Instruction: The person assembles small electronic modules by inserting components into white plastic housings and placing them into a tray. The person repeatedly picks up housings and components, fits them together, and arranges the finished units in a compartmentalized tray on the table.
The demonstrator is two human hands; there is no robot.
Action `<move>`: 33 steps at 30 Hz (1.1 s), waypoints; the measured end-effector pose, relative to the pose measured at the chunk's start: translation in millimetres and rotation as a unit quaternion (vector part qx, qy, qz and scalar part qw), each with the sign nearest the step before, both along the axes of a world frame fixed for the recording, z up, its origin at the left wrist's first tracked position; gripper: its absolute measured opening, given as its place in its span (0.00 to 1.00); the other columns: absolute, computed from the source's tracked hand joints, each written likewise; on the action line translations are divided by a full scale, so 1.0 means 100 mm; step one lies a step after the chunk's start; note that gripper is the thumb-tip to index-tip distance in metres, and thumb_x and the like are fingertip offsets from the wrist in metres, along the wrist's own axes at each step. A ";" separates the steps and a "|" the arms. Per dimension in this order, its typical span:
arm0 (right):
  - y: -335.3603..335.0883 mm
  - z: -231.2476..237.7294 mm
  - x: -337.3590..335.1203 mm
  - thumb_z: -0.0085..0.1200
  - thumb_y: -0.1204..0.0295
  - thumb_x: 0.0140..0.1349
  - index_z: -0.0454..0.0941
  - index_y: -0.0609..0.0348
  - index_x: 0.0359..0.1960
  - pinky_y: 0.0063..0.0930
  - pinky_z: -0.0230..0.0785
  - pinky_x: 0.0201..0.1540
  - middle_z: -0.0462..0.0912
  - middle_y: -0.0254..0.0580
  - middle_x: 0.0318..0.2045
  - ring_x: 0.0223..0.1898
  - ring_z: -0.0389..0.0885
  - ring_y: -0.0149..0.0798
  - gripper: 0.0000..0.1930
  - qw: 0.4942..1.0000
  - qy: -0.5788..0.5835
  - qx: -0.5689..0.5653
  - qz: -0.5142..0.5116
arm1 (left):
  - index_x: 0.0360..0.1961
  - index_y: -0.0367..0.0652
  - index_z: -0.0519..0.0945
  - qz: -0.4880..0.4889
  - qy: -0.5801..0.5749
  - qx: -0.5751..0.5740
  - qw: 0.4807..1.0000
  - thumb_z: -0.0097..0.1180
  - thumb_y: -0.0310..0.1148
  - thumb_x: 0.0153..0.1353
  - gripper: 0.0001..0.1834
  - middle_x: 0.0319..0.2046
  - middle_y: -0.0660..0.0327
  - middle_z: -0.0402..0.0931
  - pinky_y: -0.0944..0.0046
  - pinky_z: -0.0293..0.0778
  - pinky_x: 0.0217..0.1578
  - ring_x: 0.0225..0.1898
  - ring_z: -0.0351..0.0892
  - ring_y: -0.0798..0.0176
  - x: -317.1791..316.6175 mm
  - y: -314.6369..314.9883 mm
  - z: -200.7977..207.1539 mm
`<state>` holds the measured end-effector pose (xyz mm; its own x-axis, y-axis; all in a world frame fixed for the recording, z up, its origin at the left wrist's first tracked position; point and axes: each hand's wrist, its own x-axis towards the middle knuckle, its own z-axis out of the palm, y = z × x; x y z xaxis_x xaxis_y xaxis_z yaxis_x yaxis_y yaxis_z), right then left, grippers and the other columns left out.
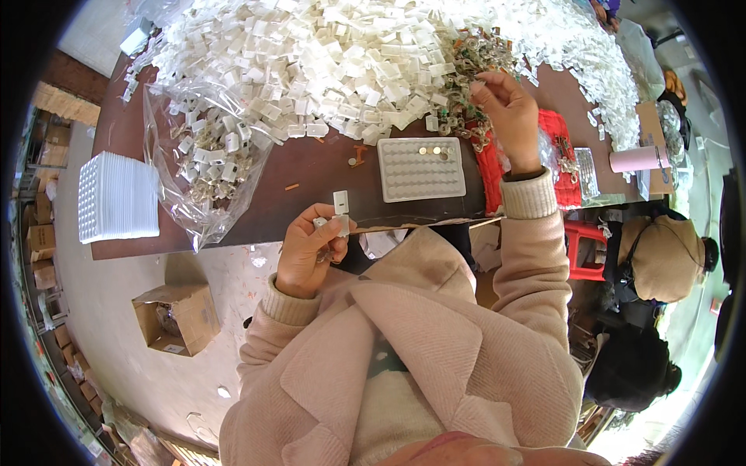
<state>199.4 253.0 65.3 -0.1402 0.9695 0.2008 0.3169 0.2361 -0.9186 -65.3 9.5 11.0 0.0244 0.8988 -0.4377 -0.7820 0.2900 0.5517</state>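
The left hand [299, 250], fingers curled, pinches white pieces [340, 197]; the tray [423, 175] lies at its two o'clock. At the tray's two o'clock, the right hand [513, 116] is half-closed beside metal parts [486, 51]; its hold I cannot tell.

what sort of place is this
Probably a small workshop for assembling or sorting parts: a heap of white plastic pieces covers the table, near stacked white trays, with cardboard boxes along the left side.
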 end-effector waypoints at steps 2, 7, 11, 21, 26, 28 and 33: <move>-0.04 0.13 0.07 0.60 0.76 0.66 0.79 0.68 0.48 0.22 0.78 0.40 0.86 0.42 0.36 0.36 0.86 0.34 0.11 0.993 0.117 -0.029 0.007 | 0.42 0.38 0.75 -0.001 -0.004 0.002 1.000 0.62 0.25 0.64 0.09 0.36 0.52 0.83 0.71 0.68 0.20 0.23 0.75 0.70 0.03 0.04 0.01; -0.27 0.29 0.03 0.55 0.77 0.68 0.76 0.69 0.50 0.29 0.81 0.46 0.84 0.41 0.34 0.39 0.87 0.40 0.12 0.943 0.319 -0.077 0.056 | 0.43 0.37 0.74 0.017 0.033 0.046 0.998 0.60 0.22 0.64 0.09 0.40 0.50 0.82 0.72 0.68 0.22 0.24 0.73 0.71 0.16 0.13 0.12; -0.74 0.23 -0.18 0.54 0.74 0.69 0.76 0.66 0.53 0.41 0.80 0.51 0.84 0.48 0.40 0.41 0.86 0.44 0.13 0.884 0.409 -0.113 0.194 | 0.46 0.38 0.73 0.034 0.043 0.104 0.993 0.57 0.25 0.66 0.09 0.47 0.48 0.80 0.73 0.68 0.24 0.25 0.70 0.72 0.26 0.22 0.21; -1.40 -0.04 -0.61 0.58 0.72 0.66 0.71 0.67 0.53 0.39 0.79 0.49 0.83 0.53 0.44 0.47 0.84 0.43 0.17 0.825 0.454 -0.149 0.301 | 0.43 0.39 0.74 0.037 -0.121 0.087 0.988 0.60 0.23 0.63 0.09 0.39 0.54 0.82 0.73 0.64 0.23 0.21 0.65 0.74 0.31 0.19 0.43; -1.43 0.10 -0.60 0.63 0.77 0.60 0.75 0.66 0.53 0.34 0.78 0.49 0.84 0.50 0.45 0.47 0.84 0.42 0.20 0.917 0.285 -0.049 0.275 | 0.41 0.38 0.75 0.045 0.062 0.111 0.991 0.64 0.19 0.58 0.12 0.37 0.58 0.82 0.76 0.68 0.25 0.26 0.72 0.77 0.21 0.13 0.47; -1.44 0.19 -0.58 0.66 0.79 0.55 0.79 0.63 0.52 0.32 0.77 0.47 0.84 0.49 0.44 0.46 0.84 0.41 0.21 0.952 0.005 0.173 0.252 | 0.41 0.37 0.76 0.048 0.239 0.118 0.963 0.66 0.17 0.55 0.14 0.37 0.61 0.81 0.78 0.71 0.27 0.29 0.76 0.79 0.21 0.10 0.48; -1.60 0.22 -0.65 0.62 0.86 0.56 0.84 0.59 0.47 0.27 0.77 0.37 0.83 0.42 0.38 0.35 0.84 0.38 0.17 0.945 0.005 0.130 0.300 | 0.41 0.36 0.77 0.031 0.278 0.158 0.947 0.66 0.16 0.55 0.14 0.36 0.63 0.81 0.80 0.73 0.29 0.34 0.78 0.78 0.17 0.04 0.50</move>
